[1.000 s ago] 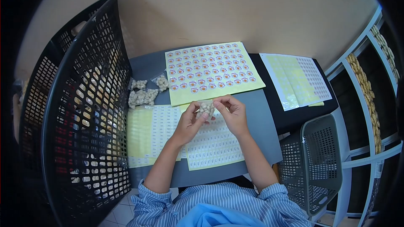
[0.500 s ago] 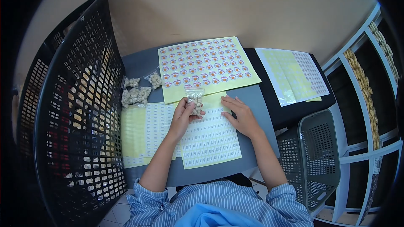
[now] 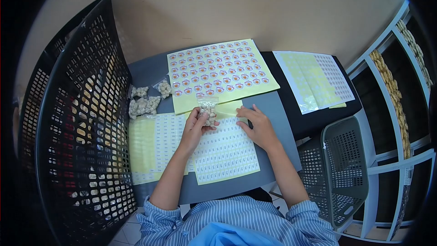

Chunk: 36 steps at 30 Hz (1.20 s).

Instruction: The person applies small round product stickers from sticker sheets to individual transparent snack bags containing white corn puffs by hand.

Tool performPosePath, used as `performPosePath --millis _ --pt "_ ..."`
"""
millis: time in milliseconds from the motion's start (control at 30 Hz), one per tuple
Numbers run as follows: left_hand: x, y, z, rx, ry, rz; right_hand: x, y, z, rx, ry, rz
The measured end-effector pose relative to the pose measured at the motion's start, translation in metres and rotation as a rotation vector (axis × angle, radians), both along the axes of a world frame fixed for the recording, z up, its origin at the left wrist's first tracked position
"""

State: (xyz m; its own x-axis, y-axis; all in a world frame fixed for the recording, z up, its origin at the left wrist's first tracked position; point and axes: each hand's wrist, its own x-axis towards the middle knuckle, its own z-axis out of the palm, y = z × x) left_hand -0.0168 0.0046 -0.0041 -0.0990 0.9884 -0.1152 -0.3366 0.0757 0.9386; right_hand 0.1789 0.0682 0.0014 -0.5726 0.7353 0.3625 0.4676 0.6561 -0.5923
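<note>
In the head view, my left hand [image 3: 195, 127] is closed around a small clear zip bag [image 3: 208, 105] filled with whitish lumpy pieces. The bag is upright over the top part of a sheet of small white labels [image 3: 227, 155] on yellow backing. At that sheet's upper right edge is my right hand [image 3: 258, 127], its index finger bent onto the paper and its thumb a little apart below. No label can be made out on its fingertips. Behind the hands lies a large sheet of round orange-and-pink stickers [image 3: 218, 68]. Several similar filled bags [image 3: 144, 105] lie to the left.
A tall black perforated basket [image 3: 86, 123] stands along the left side. Another label sheet [image 3: 145, 148] lies left of my forearm. On a black surface to the right are more sticker sheets [image 3: 314, 82]. A grey-green basket [image 3: 343, 173] and a white shelf frame [image 3: 371, 109] stand beyond.
My right index finger has bent more at the label sheet's upper edge, and the hand has shifted slightly. My left hand still holds the bag. The whole view has shifted a little.
</note>
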Motion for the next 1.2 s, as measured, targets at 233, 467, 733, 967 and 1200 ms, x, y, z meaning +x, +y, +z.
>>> performPosePath --millis 233,467,733,967,1200 --pt "0.000 -0.001 0.003 -0.009 0.008 -0.004 -0.001 0.000 -0.002 0.003 0.007 -0.027" --pt "0.000 -0.001 0.002 -0.004 0.009 -0.012 -0.002 -0.001 -0.001 0.027 -0.004 -0.025" --pt "0.000 -0.001 0.004 0.000 -0.027 0.000 -0.002 -0.002 -0.002 0.005 0.003 -0.031" --pt "0.000 0.000 0.001 0.009 -0.025 -0.015 0.004 0.008 -0.002 -0.198 0.270 -0.017" --pt "0.001 -0.008 0.020 0.058 0.181 -0.026 -0.019 -0.004 0.035 -0.534 0.650 0.034"
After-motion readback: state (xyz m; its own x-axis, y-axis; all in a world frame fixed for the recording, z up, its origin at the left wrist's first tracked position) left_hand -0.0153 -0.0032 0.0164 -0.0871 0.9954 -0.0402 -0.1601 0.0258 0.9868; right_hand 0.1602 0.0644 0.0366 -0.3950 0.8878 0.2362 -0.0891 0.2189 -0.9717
